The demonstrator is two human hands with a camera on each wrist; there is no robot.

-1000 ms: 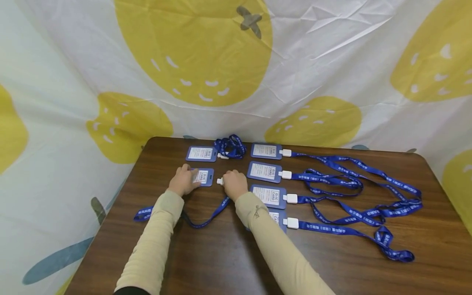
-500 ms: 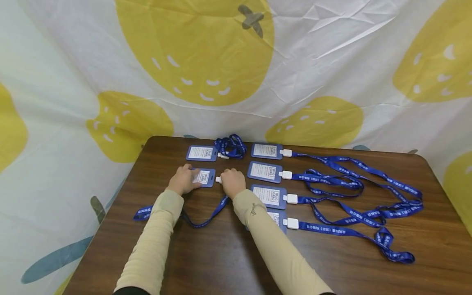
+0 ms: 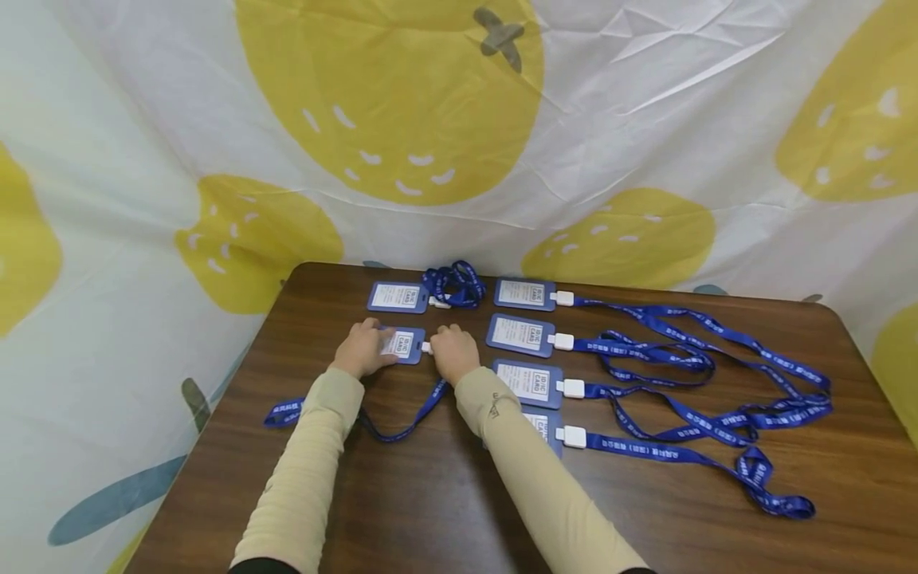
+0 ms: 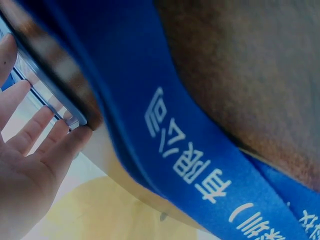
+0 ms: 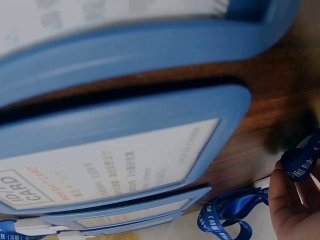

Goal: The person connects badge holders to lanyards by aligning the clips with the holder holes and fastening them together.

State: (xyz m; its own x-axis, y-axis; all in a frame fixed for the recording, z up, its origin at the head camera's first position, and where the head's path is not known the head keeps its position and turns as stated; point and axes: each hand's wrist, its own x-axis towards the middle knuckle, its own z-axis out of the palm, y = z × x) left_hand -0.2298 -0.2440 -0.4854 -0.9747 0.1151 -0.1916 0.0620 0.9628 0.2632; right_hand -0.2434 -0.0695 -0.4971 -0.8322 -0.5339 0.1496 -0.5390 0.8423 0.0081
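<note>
My left hand (image 3: 361,349) grips a blue ID card holder (image 3: 406,346) by its left end, thumb on the near edge. In the left wrist view, fingers (image 4: 37,127) lie along the rim of the card holder (image 4: 55,95). At the holder's slotted right end, my right hand (image 3: 455,353) pinches the white clip (image 3: 427,347) of a blue lanyard (image 3: 423,410). The clip's tip meets the slot end; whether it is through the slot is too small to tell. That lanyard loops over the table under my left forearm. In the right wrist view, my right hand (image 5: 295,205) holds the lanyard strap (image 5: 300,165).
Behind my hands lies another card holder (image 3: 397,296) with a bundled lanyard (image 3: 455,285). Several card holders, such as one (image 3: 519,334), form a column to the right, their lanyards (image 3: 660,351) spread rightwards. A patterned cloth (image 3: 459,223) hangs behind the table (image 3: 423,510).
My right hand has brought the clip leftwards, closing the small gap to the card holder's slotted end. My left hand stays on the holder. The head view has shifted slightly.
</note>
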